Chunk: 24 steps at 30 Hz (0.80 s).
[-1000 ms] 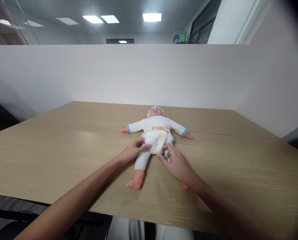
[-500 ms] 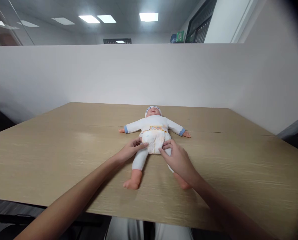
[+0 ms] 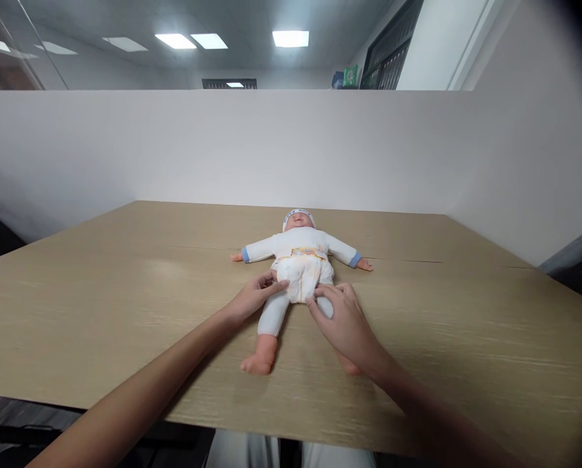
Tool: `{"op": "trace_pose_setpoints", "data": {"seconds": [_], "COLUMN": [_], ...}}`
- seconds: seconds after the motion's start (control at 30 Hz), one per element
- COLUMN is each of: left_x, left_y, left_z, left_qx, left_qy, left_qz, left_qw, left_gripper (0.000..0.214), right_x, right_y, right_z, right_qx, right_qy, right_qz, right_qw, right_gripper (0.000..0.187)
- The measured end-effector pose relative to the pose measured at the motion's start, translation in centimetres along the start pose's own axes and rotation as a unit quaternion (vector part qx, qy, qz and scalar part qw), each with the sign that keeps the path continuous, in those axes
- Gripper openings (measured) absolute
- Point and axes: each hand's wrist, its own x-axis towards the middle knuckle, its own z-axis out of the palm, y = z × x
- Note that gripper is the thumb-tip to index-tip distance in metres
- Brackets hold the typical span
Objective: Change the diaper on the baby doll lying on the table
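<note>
A baby doll [image 3: 295, 237] in a white outfit with blue cuffs lies on its back on the table, arms spread and feet toward me. Around its hips is a white diaper [image 3: 301, 276] with an orange printed waistband. My left hand [image 3: 260, 294] is closed at the diaper's left leg edge, thumb on top, the other fingers partly hidden at the doll's side. At the opposite leg opening, my right hand [image 3: 342, 318] pinches the diaper's edge between thumb and fingers. That hand and forearm cover most of the doll's leg on the right.
The wooden table [image 3: 125, 312] has a thin seam running across it behind the doll. A white partition [image 3: 291, 149] rises along the table's far side and right. My legs [image 3: 244, 448] are below the near edge.
My right hand has moved slightly down and left along the diaper's leg edge, hiding more of the doll's leg. My left hand stays nearly in place.
</note>
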Motion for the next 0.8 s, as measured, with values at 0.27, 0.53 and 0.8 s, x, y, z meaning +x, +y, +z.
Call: {"op": "trace_pose_setpoints", "data": {"seconds": [0.27, 0.53, 0.8], "left_x": [-0.1, 0.1, 0.2], "left_y": [0.1, -0.2, -0.3], "left_z": [0.1, 0.0, 0.0], "left_qx": [-0.013, -0.056, -0.054], "left_qy": [-0.002, 0.031, 0.008], "left_qz": [-0.001, -0.024, -0.006], "left_qw": [1.000, 0.998, 0.999], "left_gripper": [0.053, 0.051, 0.049], "right_x": [0.2, 1.6, 2.2], "right_y": [0.6, 1.9, 1.6], "right_z": [0.6, -0.3, -1.1], "right_qx": [0.014, 0.119, 0.002], "right_qy": [-0.010, 0.013, -0.002], "right_qz": [0.019, 0.100, 0.105], "right_qw": [1.000, 0.988, 0.994], "right_gripper": [0.009, 0.026, 0.022]}}
